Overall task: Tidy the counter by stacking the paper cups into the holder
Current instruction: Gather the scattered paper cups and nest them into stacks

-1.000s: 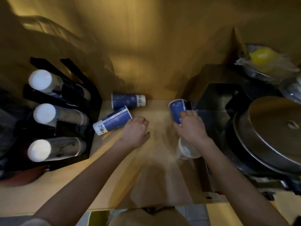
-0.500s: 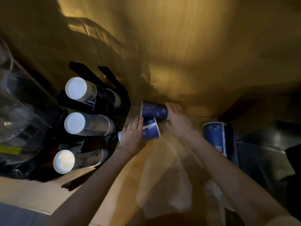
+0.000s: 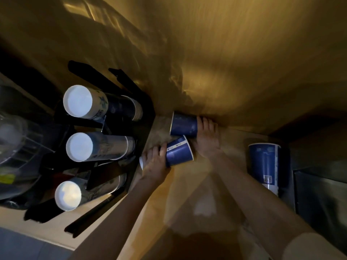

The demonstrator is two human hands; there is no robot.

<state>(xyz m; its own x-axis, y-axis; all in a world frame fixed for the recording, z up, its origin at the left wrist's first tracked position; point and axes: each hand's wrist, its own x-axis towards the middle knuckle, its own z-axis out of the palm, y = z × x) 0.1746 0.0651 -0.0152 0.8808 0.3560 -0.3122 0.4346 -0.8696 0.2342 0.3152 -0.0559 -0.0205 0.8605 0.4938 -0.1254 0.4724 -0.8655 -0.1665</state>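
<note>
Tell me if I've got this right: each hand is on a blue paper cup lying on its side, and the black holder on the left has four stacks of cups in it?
Not quite. The head view shows three stacks in the black holder, not four. The rest holds: the left hand grips one blue paper cup and the right hand is on the other, both lying on their sides.

Blue paper cups point(image 3: 183, 126) with white bands; black holder point(image 3: 142, 128).

Print on blue paper cups point(image 3: 264, 164) and holder stacks point(image 3: 99, 147): too blurred, unreadable.

Bare counter point(image 3: 216, 177) between holder point(image 3: 142, 117) and lone cup point(image 3: 266, 166)
</note>
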